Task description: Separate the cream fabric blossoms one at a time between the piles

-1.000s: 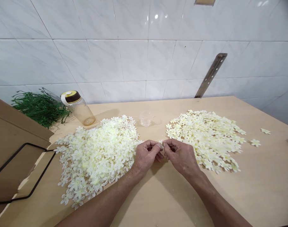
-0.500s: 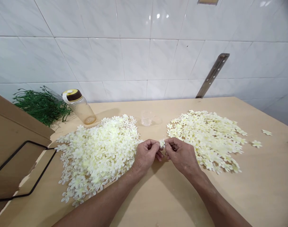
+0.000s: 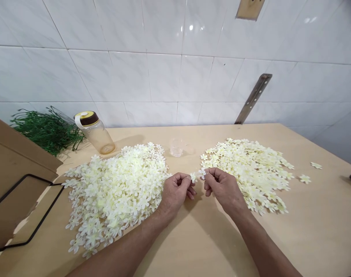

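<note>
Between thumb and fingers my left hand (image 3: 179, 188) pinches a small pale artificial flower (image 3: 194, 177). My right hand (image 3: 221, 188), also closed, grips another white flower (image 3: 202, 173) just to the right of it. The two flowers are slightly apart, above the table. Beside my left hand lies a thick heap of white-yellow artificial flowers (image 3: 117, 192). A flatter, yellower spread of flowers (image 3: 247, 165) lies beyond and to the right of my right hand.
Behind my hands stands a small clear cup (image 3: 176, 148). A clear bottle with a brown and yellow lid (image 3: 95, 132) stands at the back left, near green artificial stems (image 3: 47, 130). A cardboard box (image 3: 16, 184) and a black wire frame (image 3: 34, 240) border the left side. Loose flowers (image 3: 305, 179) lie far right.
My hands have drawn a little apart. A second flower now shows at my right fingertips, separate from the one in my left. The camera view has shifted slightly.
</note>
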### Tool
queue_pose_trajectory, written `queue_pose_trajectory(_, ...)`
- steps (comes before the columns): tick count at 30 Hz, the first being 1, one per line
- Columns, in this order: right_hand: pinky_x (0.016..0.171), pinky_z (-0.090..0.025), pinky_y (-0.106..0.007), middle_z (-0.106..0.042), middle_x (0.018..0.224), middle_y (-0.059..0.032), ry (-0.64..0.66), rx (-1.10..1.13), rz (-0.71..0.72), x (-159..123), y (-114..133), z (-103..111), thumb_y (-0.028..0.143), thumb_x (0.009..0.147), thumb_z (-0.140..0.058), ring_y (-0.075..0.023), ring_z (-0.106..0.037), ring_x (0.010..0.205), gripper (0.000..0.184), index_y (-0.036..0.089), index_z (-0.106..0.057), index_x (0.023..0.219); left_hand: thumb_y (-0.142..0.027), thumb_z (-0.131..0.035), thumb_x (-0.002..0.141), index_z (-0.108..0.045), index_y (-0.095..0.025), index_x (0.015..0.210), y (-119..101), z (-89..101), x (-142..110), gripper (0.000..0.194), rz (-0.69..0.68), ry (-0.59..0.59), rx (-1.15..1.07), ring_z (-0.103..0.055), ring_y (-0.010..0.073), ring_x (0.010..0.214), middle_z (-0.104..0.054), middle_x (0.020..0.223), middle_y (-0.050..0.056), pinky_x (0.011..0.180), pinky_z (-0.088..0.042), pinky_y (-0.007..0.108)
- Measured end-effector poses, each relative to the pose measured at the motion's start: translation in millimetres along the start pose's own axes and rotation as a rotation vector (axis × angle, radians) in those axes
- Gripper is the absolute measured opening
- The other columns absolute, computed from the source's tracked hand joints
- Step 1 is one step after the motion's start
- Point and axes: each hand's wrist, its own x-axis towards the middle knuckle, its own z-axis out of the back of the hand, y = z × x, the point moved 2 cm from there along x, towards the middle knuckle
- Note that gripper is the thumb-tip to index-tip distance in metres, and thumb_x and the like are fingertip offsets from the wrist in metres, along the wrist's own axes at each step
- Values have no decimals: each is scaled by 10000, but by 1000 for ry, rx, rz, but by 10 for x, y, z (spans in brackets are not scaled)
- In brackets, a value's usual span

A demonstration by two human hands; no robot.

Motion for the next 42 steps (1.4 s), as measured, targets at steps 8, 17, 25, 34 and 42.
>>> queue_pose_trajectory(8, 457, -491, -230, -589, 582, 7, -27, -75, 55, -40, 26, -47, 432, 800, -617, -121, -552, 453, 273, 161, -629, 827, -304, -620, 779, -626, -137, 714, 27, -1, 5, 179, -24, 7, 18, -604, 123, 475, -673, 650, 49, 433, -474, 207)
queue_pose_trajectory(17, 464, -500, -222, -629, 629, 1, -56, -231, 142, -79, 29, -58, 398, 822, -605, -118, -557, 479, 220, 184, -649, 853, -319, -591, 816, -632, -152, 733, 95, 18, 16, 191, -69, 26, 84, -599, 129, 482, -661, 618, 30, 453, -479, 218)
queue_pose_trajectory(25, 591, -525, -238, -703, 856, -49, -96, -402, 508, -127, 379, -164, 318, 875, -535, -143, -638, 656, 186, 204, -681, 893, -371, -604, 820, -608, -152, 721, -7, -3, -34, 240, -44, 44, 78, -565, 116, 443, -621, 544, 9, 469, -472, 225)
queue_pose_trajectory(34, 525, -452, -253, -682, 718, -22, -130, -556, 438, -14, 379, -109, 406, 872, -549, -116, -510, 474, 234, 224, -688, 825, -355, -612, 798, -614, -152, 730, 10, 8, 2, 214, -14, -34, -3, -585, 119, 441, -653, 603, 29, 437, -478, 227)
queue_pose_trajectory(42, 552, -466, -258, -697, 823, -36, -30, -561, 307, 1, 157, -135, 440, 833, -574, -151, -601, 590, 274, 207, -667, 944, -396, -589, 825, -626, -161, 759, 67, 28, 19, 247, -78, -54, 42, -594, 126, 450, -669, 633, 34, 428, -473, 228)
